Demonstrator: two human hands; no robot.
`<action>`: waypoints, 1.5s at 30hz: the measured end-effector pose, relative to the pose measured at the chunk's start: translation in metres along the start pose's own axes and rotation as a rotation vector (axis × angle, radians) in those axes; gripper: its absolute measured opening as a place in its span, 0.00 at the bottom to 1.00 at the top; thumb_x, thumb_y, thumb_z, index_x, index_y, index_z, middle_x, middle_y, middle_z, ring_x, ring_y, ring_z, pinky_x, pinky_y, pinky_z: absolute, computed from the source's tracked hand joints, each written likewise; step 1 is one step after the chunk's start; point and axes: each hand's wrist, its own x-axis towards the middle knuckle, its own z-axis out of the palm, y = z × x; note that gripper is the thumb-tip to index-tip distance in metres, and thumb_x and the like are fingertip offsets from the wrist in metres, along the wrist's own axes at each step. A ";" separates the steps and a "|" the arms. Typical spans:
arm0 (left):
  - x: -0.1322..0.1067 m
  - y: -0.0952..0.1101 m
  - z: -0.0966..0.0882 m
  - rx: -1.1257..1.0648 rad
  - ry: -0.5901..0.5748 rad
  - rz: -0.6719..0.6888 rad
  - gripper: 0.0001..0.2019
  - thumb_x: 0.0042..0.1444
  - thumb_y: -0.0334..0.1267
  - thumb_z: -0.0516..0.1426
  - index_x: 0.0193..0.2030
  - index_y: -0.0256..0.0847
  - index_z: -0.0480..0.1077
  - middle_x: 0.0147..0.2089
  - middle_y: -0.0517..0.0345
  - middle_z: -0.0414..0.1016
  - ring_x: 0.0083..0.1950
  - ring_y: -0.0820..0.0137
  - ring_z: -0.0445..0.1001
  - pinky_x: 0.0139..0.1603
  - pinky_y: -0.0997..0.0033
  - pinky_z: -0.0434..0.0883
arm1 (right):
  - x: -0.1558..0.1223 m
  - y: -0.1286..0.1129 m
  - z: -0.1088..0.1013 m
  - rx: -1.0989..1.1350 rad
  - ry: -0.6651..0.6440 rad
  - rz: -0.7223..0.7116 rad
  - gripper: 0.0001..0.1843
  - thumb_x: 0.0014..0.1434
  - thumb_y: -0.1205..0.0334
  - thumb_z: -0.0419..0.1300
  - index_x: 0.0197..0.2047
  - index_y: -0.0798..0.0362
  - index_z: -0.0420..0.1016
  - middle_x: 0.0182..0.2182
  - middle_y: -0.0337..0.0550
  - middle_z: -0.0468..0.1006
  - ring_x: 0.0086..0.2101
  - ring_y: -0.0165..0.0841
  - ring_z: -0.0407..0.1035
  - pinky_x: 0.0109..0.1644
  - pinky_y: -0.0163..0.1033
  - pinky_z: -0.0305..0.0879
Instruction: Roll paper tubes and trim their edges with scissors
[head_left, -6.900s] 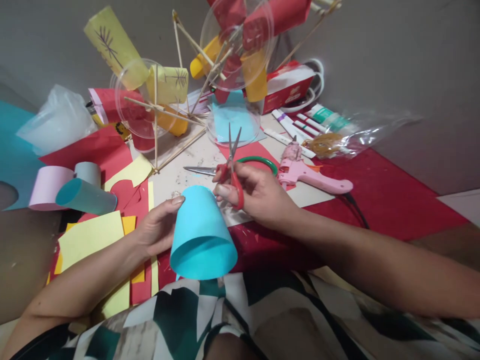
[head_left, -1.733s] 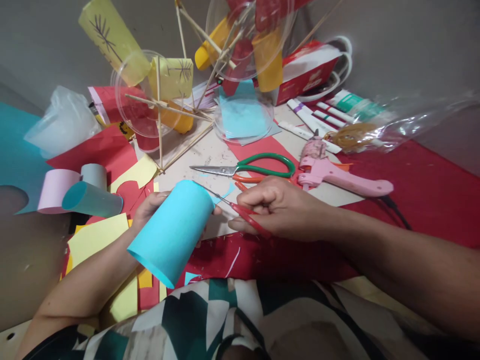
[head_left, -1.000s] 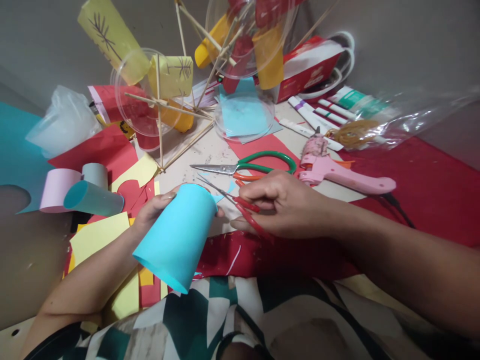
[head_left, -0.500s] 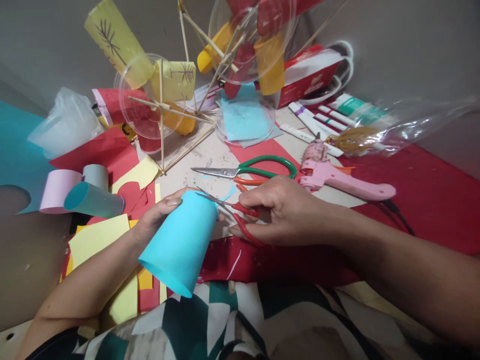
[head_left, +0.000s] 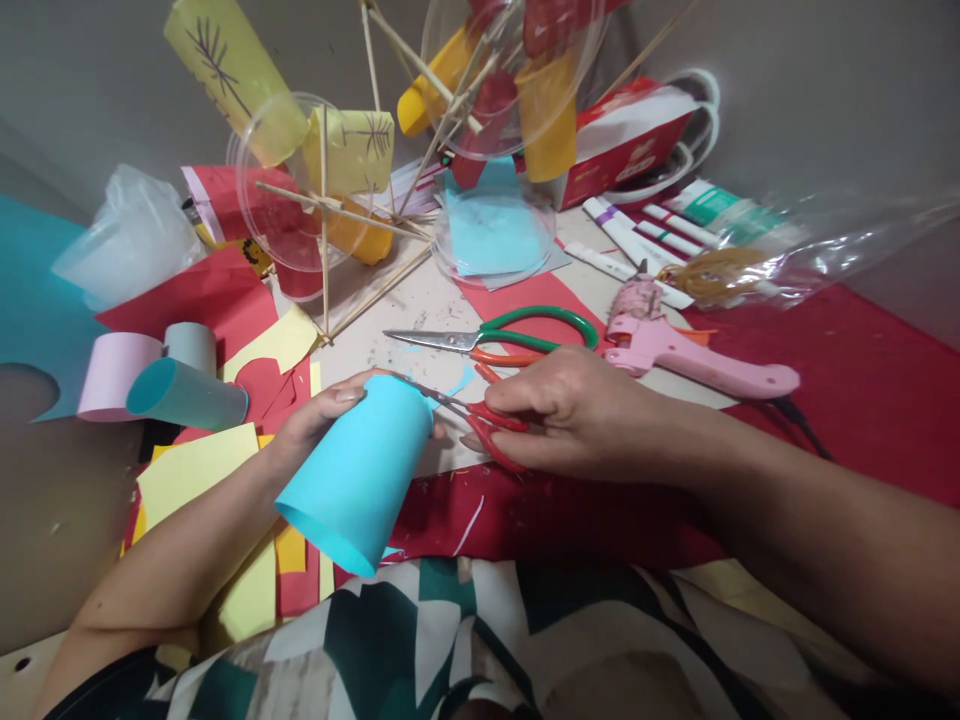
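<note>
A blue paper tube point(head_left: 367, 470) is tilted in front of me, its wide open end toward my lap. My left hand point(head_left: 330, 410) grips it near the far end, thumb on the outside and the other fingers mostly hidden behind. In my right hand point(head_left: 562, 410) are small red-handled scissors point(head_left: 495, 428), their blades at the tube's far rim. A narrow blue strip point(head_left: 454, 388) shows beside the blades. Just beyond, larger scissors with green and orange handles point(head_left: 525, 330) lie on the table.
A pink glue gun point(head_left: 682, 365) lies at right, near markers point(head_left: 622, 235) and a plastic bag point(head_left: 810, 250). Behind stands a stick frame point(head_left: 325, 230) with clear discs and coloured tubes. Left are paper rolls point(head_left: 187, 395) and yellow sheets point(head_left: 202, 475).
The scissor blades have come closer together at the tube's rim. The tube has tipped slightly, its near end a little higher in view.
</note>
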 end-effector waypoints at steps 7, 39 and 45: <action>0.001 0.001 0.001 -0.002 -0.010 0.007 0.22 0.53 0.49 0.63 0.49 0.36 0.75 0.39 0.42 0.81 0.48 0.49 0.80 0.48 0.57 0.74 | 0.002 -0.007 -0.001 0.095 -0.047 0.080 0.24 0.59 0.49 0.57 0.19 0.50 0.52 0.16 0.32 0.53 0.20 0.25 0.44 0.24 0.38 0.40; 0.017 0.001 -0.029 -0.235 0.078 -0.031 0.29 0.55 0.51 0.58 0.60 0.36 0.68 0.41 0.44 0.80 0.28 0.66 0.75 0.26 0.69 0.71 | 0.007 -0.001 0.007 -0.003 0.168 0.269 0.19 0.55 0.51 0.57 0.20 0.51 0.57 0.17 0.33 0.56 0.20 0.26 0.50 0.26 0.37 0.43; 0.013 0.003 -0.017 -0.268 0.232 0.079 0.25 0.57 0.38 0.56 0.62 0.37 0.66 0.41 0.44 0.79 0.36 0.62 0.79 0.31 0.68 0.76 | 0.008 0.003 0.009 0.037 0.216 0.310 0.22 0.56 0.47 0.58 0.19 0.51 0.58 0.16 0.33 0.53 0.21 0.26 0.49 0.27 0.38 0.44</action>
